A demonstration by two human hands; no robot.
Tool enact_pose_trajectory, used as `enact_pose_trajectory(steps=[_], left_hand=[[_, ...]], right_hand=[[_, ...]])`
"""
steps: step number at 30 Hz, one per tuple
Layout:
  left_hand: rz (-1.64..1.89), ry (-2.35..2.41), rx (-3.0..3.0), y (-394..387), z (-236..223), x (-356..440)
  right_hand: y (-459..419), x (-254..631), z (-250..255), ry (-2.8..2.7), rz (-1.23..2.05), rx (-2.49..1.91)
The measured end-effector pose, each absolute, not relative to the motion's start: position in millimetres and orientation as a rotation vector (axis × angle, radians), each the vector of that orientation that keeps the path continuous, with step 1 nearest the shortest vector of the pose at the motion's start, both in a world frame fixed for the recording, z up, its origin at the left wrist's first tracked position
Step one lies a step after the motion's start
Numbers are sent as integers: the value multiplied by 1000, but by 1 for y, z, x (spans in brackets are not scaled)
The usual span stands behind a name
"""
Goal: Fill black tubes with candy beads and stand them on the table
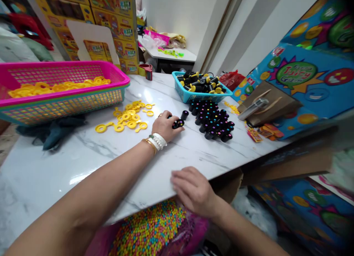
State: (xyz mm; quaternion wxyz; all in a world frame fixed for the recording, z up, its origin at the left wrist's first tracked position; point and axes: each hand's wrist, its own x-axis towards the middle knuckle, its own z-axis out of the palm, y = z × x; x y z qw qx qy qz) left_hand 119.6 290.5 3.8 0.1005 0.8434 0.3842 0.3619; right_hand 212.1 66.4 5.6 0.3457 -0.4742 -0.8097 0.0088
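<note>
My left hand (166,127), with bracelets at the wrist, is closed around a few small black cylinders (180,122) on the marble-patterned table. One more black cylinder (185,114) stands just beyond its fingers. To the right, many black cylinders (212,117) stand in close rows, small coloured balls showing in their tops. Yellow plastic ring pieces with tabs (127,117) lie loose left of that hand. At the table's front edge rests my right hand (193,189), its fingers loosely stretched and nothing visible in them. Below it is a pink bag of small coloured balls (151,228).
A pink basket (121,77) of yellow rings stands at the left, over a dark cloth (54,132). Behind the rows is a blue basket (188,97) of black-and-yellow pieces. A tape dispenser (148,71), paper bag (272,104) and printed boxes (312,79) border the table.
</note>
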Motion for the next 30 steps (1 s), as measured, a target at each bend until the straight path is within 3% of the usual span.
enact_pose_trajectory(steps=[3, 10, 17, 22, 30], left_hand=[[1021, 977, 2556, 282, 4, 121], [839, 632, 2762, 254, 7, 132], [827, 673, 2799, 252, 11, 132], [805, 675, 2820, 253, 7, 135], [811, 666, 2818, 252, 7, 136]], right_hand=[[73, 216, 11, -1992, -7, -1205], [111, 273, 23, -1370, 33, -1824], [190, 320, 98, -1910, -392, -2158], [262, 325, 129, -2319, -128, -2518], [314, 313, 115, -2583, -89, -2688]])
